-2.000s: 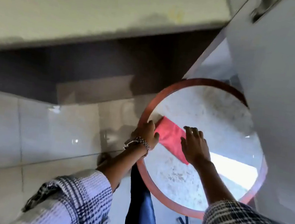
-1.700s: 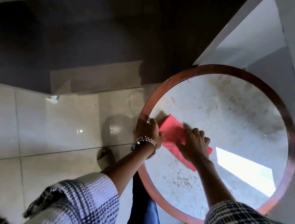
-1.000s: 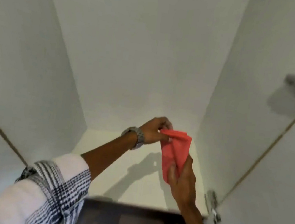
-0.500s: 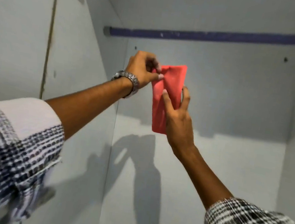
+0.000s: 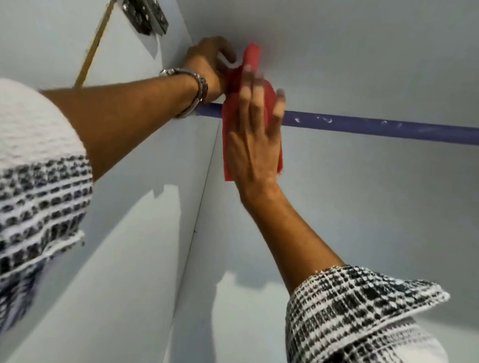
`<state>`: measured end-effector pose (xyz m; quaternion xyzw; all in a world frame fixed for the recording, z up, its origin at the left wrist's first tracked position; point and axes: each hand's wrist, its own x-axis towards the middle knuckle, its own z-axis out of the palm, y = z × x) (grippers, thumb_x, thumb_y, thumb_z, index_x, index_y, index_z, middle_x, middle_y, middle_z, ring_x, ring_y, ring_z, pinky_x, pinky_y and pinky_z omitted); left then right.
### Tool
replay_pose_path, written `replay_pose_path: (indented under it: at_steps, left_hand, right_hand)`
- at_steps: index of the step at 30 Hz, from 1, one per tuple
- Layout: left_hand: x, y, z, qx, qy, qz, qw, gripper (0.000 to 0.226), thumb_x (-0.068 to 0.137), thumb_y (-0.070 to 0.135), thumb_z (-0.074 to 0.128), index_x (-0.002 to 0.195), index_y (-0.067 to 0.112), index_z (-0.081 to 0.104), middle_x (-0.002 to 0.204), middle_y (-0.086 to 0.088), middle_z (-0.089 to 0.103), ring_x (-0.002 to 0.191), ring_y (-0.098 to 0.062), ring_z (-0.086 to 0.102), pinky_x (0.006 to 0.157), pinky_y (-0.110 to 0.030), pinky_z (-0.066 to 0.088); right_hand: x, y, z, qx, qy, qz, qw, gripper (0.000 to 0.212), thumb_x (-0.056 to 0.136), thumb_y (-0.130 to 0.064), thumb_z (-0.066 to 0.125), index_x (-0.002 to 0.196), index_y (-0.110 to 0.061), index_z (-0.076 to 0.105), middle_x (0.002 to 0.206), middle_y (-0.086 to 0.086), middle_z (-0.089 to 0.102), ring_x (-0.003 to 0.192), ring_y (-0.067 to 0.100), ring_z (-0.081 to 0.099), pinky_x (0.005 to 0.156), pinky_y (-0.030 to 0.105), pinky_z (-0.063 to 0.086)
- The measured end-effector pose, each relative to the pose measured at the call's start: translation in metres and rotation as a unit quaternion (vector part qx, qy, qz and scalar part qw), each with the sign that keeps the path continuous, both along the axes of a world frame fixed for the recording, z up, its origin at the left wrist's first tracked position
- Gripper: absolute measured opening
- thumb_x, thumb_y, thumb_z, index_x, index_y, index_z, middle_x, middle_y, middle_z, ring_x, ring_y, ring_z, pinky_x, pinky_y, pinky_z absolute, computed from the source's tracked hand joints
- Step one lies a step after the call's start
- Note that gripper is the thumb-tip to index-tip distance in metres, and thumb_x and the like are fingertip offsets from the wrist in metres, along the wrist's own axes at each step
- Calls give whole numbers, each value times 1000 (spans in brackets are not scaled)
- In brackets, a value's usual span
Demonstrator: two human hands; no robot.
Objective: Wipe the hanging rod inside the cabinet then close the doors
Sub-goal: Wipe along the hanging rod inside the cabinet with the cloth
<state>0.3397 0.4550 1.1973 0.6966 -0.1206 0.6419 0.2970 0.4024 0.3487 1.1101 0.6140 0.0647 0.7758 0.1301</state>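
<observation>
Both hands have risen with the red cloth [image 5: 248, 61] to the rod's left end.
Right hand [image 5: 251, 149] fingers [image 5: 252, 104] spread flat, pressing cloth over the blue rod [image 5: 389, 129]; left hand [image 5: 206, 59] fingers pinch the cloth's top, beside the cabinet wall [image 5: 136, 229].

Both sleeves [image 5: 365, 323] are white knit with black checked cuffs, and a silver bracelet [image 5: 196, 91] circles the left wrist.
</observation>
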Motion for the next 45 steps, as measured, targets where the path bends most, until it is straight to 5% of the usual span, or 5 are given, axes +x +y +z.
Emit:
replay_pose_path:
  at_steps: [5, 9, 19, 29, 45]
  left_hand:
    - [23, 3, -9, -14, 50, 113, 992, 35, 88, 26, 74, 116, 7, 68, 115, -16, 74, 107, -30, 71, 85, -32, 54]
    - [26, 0, -20, 56, 55, 222, 972, 40, 104, 33, 46, 109, 0, 68, 114, -27, 71, 108, -44, 65, 88, -42, 52]
    - [41, 12, -49, 154, -30, 193, 969, 49, 111, 37, 24, 82, 9, 52, 72, -15, 56, 67, -36, 55, 64, -37, 36]
    - [45, -18, -89, 270, -49, 332, 902, 58, 102, 46, 46, 143, 5, 40, 135, -19, 53, 122, -37, 52, 98, -48, 49]
    - [70, -179, -93, 185, -62, 281, 940, 76, 95, 47, 53, 152, 3, 27, 152, -21, 37, 143, -40, 33, 127, -52, 21]
  right_hand:
    - [0, 17, 6, -39, 38, -155, 986, 93, 84, -60, 67, 153, -4, 39, 165, 26, 15, 154, 45, 5, 125, 57, 0]
    - [-9, 19, 9, -51, 39, -253, 965, 104, 86, -62, 62, 160, -5, 18, 163, 28, 19, 151, 50, 12, 125, 59, 11]
    - [-9, -36, 33, -106, 85, 3, 991, 57, 101, -50, 31, 121, -1, 54, 119, 22, 59, 115, 39, 52, 108, 50, 34]
    - [0, -119, 45, -138, 75, 54, 986, 65, 99, -56, 37, 115, 3, 58, 120, 24, 58, 117, 38, 49, 101, 48, 38]
    - [0, -330, 42, -68, 65, 3, 996, 62, 94, -57, 39, 110, 0, 57, 108, 21, 61, 101, 37, 53, 91, 48, 41]
